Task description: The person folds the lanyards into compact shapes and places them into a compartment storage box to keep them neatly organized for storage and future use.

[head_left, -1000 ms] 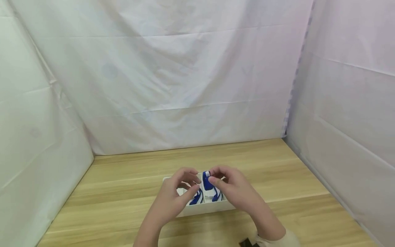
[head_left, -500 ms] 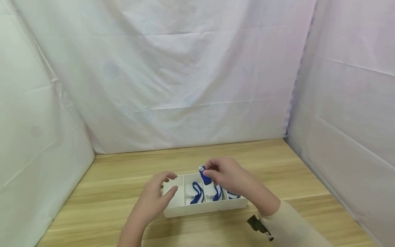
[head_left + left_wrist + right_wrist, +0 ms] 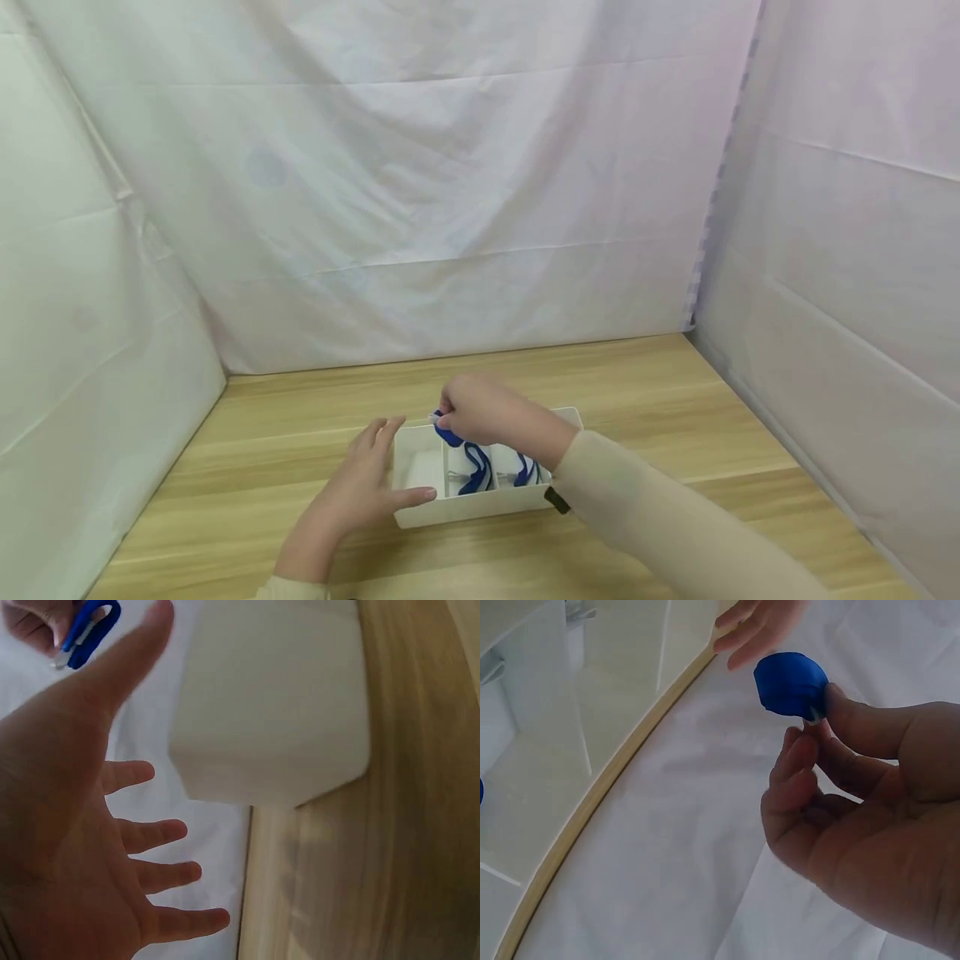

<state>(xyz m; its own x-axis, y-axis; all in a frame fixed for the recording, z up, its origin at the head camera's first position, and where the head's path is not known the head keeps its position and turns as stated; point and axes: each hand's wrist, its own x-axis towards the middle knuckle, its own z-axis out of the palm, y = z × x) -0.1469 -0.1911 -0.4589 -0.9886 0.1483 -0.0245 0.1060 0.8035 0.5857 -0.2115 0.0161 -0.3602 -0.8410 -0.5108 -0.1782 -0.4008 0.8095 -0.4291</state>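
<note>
My right hand (image 3: 480, 408) pinches a folded blue-and-white ribbon (image 3: 448, 429) between thumb and fingers, above the back of the white divided box (image 3: 480, 504). In the right wrist view the ribbon (image 3: 789, 682) shows as a blue loop standing out past the fingertips. My left hand (image 3: 363, 479) is spread around the box's left end, fingers toward its back corner and thumb by the front rim. The left wrist view shows those fingers straight beside the box's outer wall (image 3: 270, 697). Similar ribbons lie in the second compartment (image 3: 474, 471) and the third (image 3: 525, 471). The right forearm covers the box's right part.
The box stands on a wood-grain table (image 3: 315, 425). White cloth (image 3: 465, 183) hangs behind the table and along both sides. A dark strap piece (image 3: 557, 500) hangs under the right sleeve (image 3: 645, 500), close to the box's front wall.
My right hand has lifted the ribbon out from the middle of the box and carried it left. The left hand has drawn back from over the box to its left end and spread.
</note>
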